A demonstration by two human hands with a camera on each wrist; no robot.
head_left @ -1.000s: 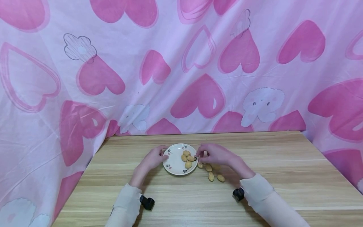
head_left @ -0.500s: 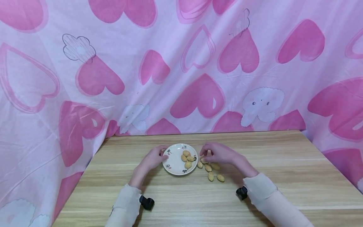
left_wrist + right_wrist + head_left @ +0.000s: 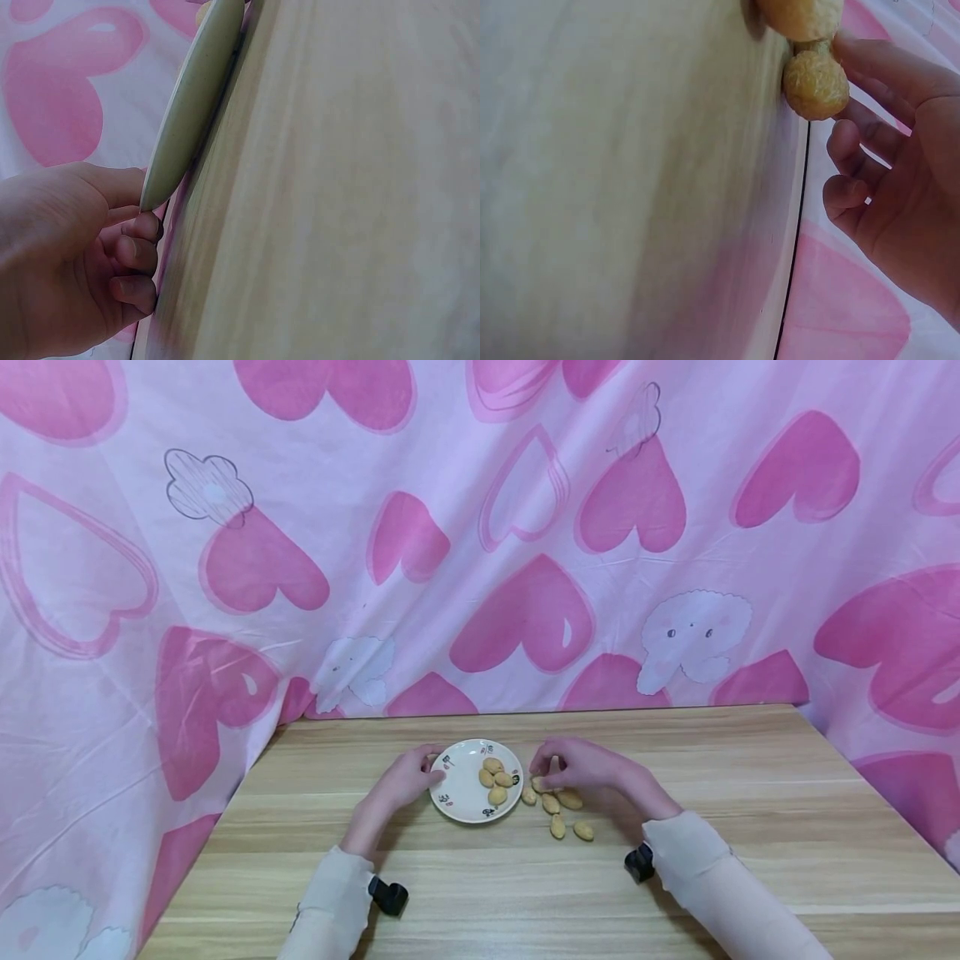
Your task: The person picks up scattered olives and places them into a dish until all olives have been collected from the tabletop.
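Observation:
In the head view a small white plate (image 3: pixel 462 789) with little printed marks lies on the table, bearing several tan oval nuts (image 3: pixel 498 795) in their shells. The left hand (image 3: pixel 406 778) pinches its left rim, thumb on top; the left wrist view shows the plate's edge (image 3: pixel 191 105) between thumb and fingers. Right of the plate, the right hand (image 3: pixel 581 764) pinches a nut (image 3: pixel 537 783) at the edge of a loose group with thumb and fingertips. Up close in the right wrist view, a rough-shelled nut (image 3: pixel 816 84) sits beside that hand's fingertips, partly covering them.
Several more nuts (image 3: pixel 558 826) lie on the wood-grain table (image 3: pixel 495 893) right of the plate. A pink heart-patterned cloth (image 3: pixel 517 610) hangs behind the table and at both sides. Black wrist cameras (image 3: pixel 388 896) sit below each sleeve cuff.
The right hand has moved from the plate's right rim a little to the right, onto the loose nuts, and has stayed nearly still since. Left hand and plate have not moved.

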